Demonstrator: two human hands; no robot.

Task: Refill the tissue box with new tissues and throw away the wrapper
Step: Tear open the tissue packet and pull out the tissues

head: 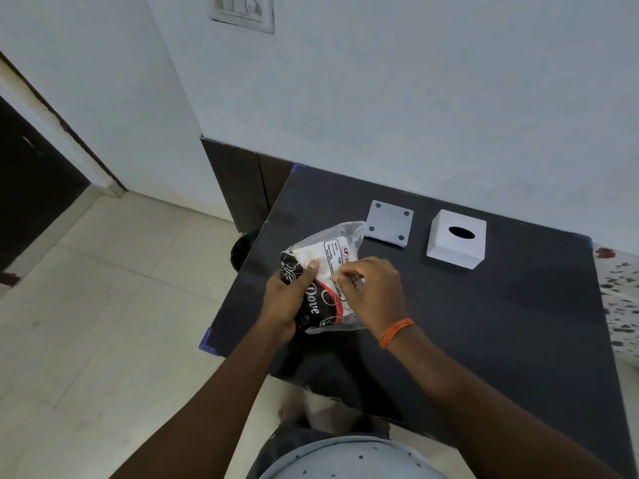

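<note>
- White tissue box [456, 239] upright on the dark table [484, 323], oval slot facing up, near the wall-side edge.
- Just left of the tissue box, apart from it: its square base panel [389, 219], lying flat, four dark dots at the corners.
- Nearer the body and left of the tissue box: tissue pack [323, 271] in clear wrapper, raised above the table, long axis slanting from near-left up toward the base panel.
- Left hand [288, 299] clamped round the pack's black printed end, thumb on top.
- Right hand [371, 288] pinching the wrapper on the white labelled face; orange thread band [396, 331] on that wrist.
- Dark round bin [243, 250] on the floor, past the table's left edge.
- Nothing between pack and tissue box.
</note>
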